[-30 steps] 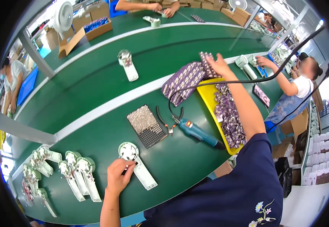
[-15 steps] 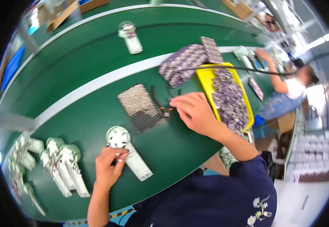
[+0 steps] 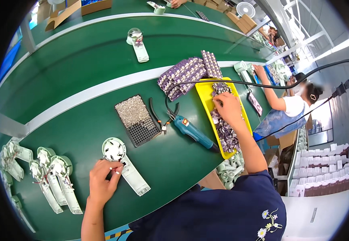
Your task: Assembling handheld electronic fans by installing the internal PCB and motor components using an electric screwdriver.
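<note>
My left hand (image 3: 103, 179) is closed at the neck of a pale green handheld fan housing (image 3: 136, 178), thumb and forefinger pinched together there. The housing lies on the green table, its round white head (image 3: 113, 150) uppermost. My right hand (image 3: 228, 107) reaches into a yellow tray (image 3: 205, 97) of small purple circuit boards (image 3: 227, 134). Its fingers are bent down among the boards; whether they grip one is hidden. Left of the tray lies a teal electric screwdriver (image 3: 194, 132), beside pliers (image 3: 163, 125) and a black perforated plate (image 3: 138, 120) covered partly with small metal pieces.
More fan housings (image 3: 60, 176) lie at the left, and another (image 3: 139, 48) stands beyond the white rail. Purple board panels (image 3: 182, 76) are stacked behind the tray. A black cable (image 3: 263, 85) crosses above it. A co-worker (image 3: 287, 104) sits at the right.
My right hand has moved from beside the pliers rightward into the yellow tray. The electric screwdriver now shows on the table where that hand was. My left hand stays at the fan housing.
</note>
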Demonstrator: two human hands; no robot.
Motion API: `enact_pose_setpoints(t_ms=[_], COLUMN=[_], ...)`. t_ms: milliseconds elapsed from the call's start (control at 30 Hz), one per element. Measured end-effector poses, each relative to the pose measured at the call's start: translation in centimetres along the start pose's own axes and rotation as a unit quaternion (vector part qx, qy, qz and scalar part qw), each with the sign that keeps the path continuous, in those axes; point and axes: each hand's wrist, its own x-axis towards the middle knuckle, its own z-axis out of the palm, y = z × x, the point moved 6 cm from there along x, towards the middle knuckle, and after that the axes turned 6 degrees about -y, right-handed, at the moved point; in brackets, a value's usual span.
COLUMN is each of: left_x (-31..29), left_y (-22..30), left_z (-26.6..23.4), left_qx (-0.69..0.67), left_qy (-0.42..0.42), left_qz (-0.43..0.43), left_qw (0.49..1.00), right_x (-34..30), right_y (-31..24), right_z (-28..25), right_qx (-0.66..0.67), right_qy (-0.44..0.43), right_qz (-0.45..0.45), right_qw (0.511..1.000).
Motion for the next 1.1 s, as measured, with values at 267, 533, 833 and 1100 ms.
enact_pose_setpoints(t_ms=[267,533,833,1100], left_x=[0.2,0.2,-0.5,-0.4], left_y=[-0.1,-0.8,-0.8,-0.8], left_z=[-0.5,0.1,-0.1,0.2], left_qx=[-0.006,-0.021,-0.025,-0.009], left_qy=[0.018,0.034,0.047,0.037], left_qz=[-0.023,0.012,0.006,-0.041], left_qw=[1.0,0.999,0.999,0.998], right_x=[-7.3,-9.9,-7.6,-8.2], right_y=[-9.8,-24.7,-29.2,-30.3], right_z=[-3.0,2.5,-1.0,0.8], right_qx=[0.531,0.777,0.474,0.437], right_qy=[-0.09,-0.339,-0.173,-0.134], right_qz=[-0.073,-0.057,-0.291,-0.294], right_qw=[0.839,0.528,0.813,0.84])
